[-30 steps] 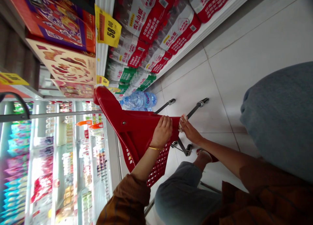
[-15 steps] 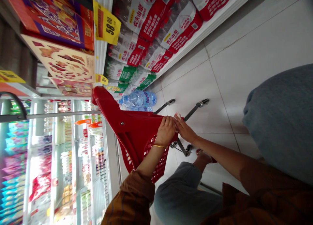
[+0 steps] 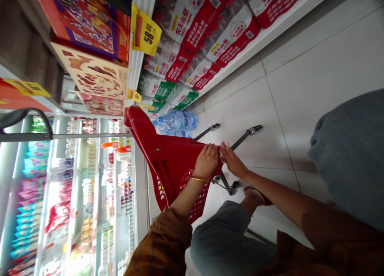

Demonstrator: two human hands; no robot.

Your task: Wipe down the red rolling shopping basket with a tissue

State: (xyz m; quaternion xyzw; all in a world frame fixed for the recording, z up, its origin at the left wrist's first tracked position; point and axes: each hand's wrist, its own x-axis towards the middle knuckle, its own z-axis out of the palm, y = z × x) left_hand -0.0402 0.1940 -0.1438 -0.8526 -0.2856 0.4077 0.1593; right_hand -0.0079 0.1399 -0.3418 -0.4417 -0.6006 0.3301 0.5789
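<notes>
A red wheeled shopping basket (image 3: pixel 177 152) lies sideways in the tilted view, its grey pull handle (image 3: pixel 24 126) far left. My left hand (image 3: pixel 207 160), with a thin gold bracelet, is curled against the basket near its lower end. Beside it, my right hand (image 3: pixel 233 161) presses a small white tissue (image 3: pixel 222 153) to the basket's bottom edge. That tissue is mostly hidden under my fingers. Grey legs with casters (image 3: pixel 255 129) stick out from the basket's underside just past my right hand.
Red-labelled water bottles (image 3: pixel 207 40) line the low shelf above, with gift boxes (image 3: pixel 93 70) left of them. Blue water bottles (image 3: pixel 180 122) stand behind the basket. Lit shelves (image 3: pixel 66 196) fill the lower left. My grey-trousered knees (image 3: pixel 348 152) frame the tiled floor (image 3: pixel 303 80).
The whole view has shifted, so shelves and basket sit a little further right. My left hand has drawn slightly away from my right, leaving a small gap; both stay at the basket.
</notes>
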